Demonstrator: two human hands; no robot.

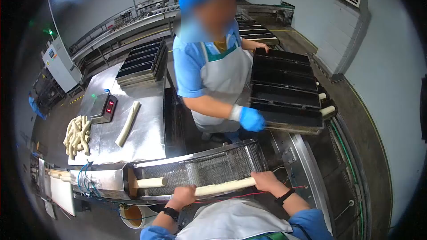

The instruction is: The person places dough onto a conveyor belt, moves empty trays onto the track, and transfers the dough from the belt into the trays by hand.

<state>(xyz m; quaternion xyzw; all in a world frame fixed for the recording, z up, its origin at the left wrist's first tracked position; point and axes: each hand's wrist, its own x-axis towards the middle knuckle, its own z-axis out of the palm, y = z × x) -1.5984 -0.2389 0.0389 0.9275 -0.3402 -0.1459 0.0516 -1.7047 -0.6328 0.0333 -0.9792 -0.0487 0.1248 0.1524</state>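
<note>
A long pale dough roll (224, 187) stretches between my two hands, just above the near edge of the mesh conveyor (213, 169). My left hand (183, 197) is closed around its left end, and my right hand (266, 181) grips the other end, slightly higher in view. Both wrists carry dark bands. A second dough roll (151, 182) lies on the belt to the left, coming out of the metal housing (100, 180) of the machine. My fingertips are partly hidden behind the hands.
Across the conveyor a co-worker (218, 66) in apron and blue glove holds black loaf pans (284, 89). On the steel table (142, 138) are a dough strip (128, 124), a dough pile (78, 137), a scale (104, 108) and more pans (141, 62). A bucket (133, 215) stands below.
</note>
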